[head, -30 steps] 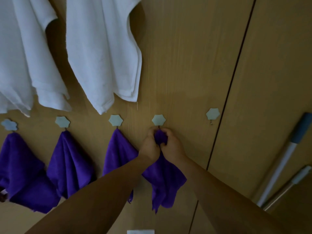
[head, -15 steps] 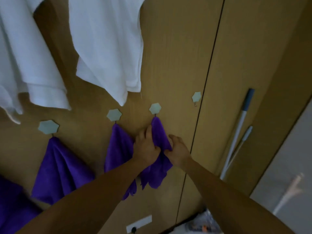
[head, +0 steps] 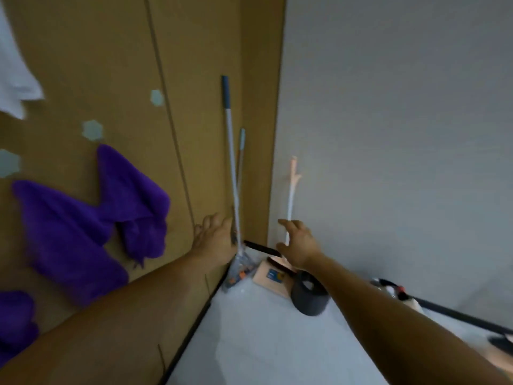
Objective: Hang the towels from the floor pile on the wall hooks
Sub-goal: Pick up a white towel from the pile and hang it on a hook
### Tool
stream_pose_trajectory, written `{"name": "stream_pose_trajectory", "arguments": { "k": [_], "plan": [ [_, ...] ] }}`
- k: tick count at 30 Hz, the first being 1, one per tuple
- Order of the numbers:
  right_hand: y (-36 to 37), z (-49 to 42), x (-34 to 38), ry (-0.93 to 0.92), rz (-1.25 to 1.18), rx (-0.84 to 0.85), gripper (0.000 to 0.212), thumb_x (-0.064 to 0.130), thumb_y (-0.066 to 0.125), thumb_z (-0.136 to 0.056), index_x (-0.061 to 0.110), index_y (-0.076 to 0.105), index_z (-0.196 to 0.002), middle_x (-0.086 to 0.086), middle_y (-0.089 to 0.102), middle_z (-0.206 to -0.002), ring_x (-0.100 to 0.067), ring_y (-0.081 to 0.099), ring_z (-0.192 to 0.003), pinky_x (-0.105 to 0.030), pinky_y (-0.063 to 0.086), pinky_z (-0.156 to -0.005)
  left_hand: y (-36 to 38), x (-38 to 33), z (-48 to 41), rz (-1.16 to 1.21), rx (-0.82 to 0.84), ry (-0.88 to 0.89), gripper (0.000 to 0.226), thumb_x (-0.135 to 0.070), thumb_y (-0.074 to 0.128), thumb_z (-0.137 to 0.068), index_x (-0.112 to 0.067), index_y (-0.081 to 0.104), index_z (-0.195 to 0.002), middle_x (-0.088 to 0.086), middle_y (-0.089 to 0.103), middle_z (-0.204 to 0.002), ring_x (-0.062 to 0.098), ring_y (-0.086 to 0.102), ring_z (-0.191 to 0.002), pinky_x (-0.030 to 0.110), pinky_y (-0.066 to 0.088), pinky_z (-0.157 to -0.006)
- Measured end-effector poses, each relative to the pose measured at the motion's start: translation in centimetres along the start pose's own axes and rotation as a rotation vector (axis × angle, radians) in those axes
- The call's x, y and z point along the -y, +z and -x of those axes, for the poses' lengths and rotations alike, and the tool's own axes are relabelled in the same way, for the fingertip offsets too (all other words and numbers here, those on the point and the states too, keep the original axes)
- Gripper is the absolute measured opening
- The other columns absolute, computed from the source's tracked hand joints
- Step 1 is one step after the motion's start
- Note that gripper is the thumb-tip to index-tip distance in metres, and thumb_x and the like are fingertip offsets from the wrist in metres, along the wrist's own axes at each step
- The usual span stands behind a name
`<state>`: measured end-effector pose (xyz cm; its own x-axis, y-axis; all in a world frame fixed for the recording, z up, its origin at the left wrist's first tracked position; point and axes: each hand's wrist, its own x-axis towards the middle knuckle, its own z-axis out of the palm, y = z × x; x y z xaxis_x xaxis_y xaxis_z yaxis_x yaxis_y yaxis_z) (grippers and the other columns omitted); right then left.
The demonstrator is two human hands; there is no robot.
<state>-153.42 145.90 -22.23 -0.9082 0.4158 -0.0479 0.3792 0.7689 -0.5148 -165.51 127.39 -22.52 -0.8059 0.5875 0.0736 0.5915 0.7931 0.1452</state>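
Purple fluffy cloth towels (head: pixel 133 195) are hanging bunched down-left of the bare pale hexagonal wall hook (head: pixel 156 98); below that hook, left hand (head: pixel 215 240) and right hand (head: pixel 298 244) are hovering apart, loose-fingered, holding nothing, likely free to fetch another towel.

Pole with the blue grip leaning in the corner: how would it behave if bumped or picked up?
The pole looks stiff: it runs straight from grip to foot. It only leans on the wooden wall, so a sideways bump would probably slide or topple it. Being so thin, it is likely light for its length.
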Motion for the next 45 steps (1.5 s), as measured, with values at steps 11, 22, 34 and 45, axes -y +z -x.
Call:
{"name": "stream_pose_trajectory", "arguments": {
  "k": [11, 22, 34, 45],
  "plan": [
    [-5.8, 30.9, -18.5, 0.540, 0.000, -0.155, 0.057, 0.031, 0.060, -0.089, 0.025, 0.041, -0.143, -0.011, 0.037, -0.146, -0.033, 0.040, -0.130, -0.044, 0.037, -0.107, 6.1, -24.6, 15.0, 0.000, 0.359, 0.465, 0.072, -0.041, 0.058, -0.080, -0.022, 0.029, -0.143, 0.007, 0.028, -0.146, 0.032, 0.029, -0.131, 0.045, 0.029, -0.106],
    [-6.9, 50.4, -29.5, 0.910, -0.096, -0.157, 0.054, 0.036, 0.057, -0.092, 0.024, 0.041, -0.143, -0.013, 0.041, -0.142, -0.031, 0.045, -0.127, -0.040, 0.039, -0.105, 12.1, -41.0, 25.2, -0.071, 0.588, 0.714, 0.069, -0.041, 0.058, -0.085, -0.021, 0.029, -0.145, 0.009, 0.027, -0.149, 0.033, 0.029, -0.134, 0.046, 0.033, -0.102],
    [0.7, 49.9, -42.6, 1.063, -0.308, 0.041, 0.053, 0.036, 0.056, -0.093, 0.022, 0.043, -0.142, -0.007, 0.049, -0.138, -0.024, 0.053, -0.120, -0.037, 0.045, -0.100, 28.4, -46.7, 25.1, -0.078, 0.924, 0.560, 0.069, -0.040, 0.057, -0.086, -0.019, 0.028, -0.146, 0.010, 0.033, -0.145, 0.031, 0.037, -0.130, 0.041, 0.039, -0.102],
    [23.2, 43.3, -59.7, 1.081, -0.490, 0.322, 0.049, 0.037, 0.047, -0.095, 0.017, 0.046, -0.140, -0.006, 0.052, -0.138, -0.025, 0.053, -0.121, -0.034, 0.043, -0.100, 52.8, -42.9, 27.6, -0.048, 1.030, 0.275, 0.059, -0.035, 0.052, -0.088, -0.020, 0.035, -0.142, 0.007, 0.039, -0.141, 0.025, 0.045, -0.123, 0.036, 0.043, -0.094]
  ]
}}
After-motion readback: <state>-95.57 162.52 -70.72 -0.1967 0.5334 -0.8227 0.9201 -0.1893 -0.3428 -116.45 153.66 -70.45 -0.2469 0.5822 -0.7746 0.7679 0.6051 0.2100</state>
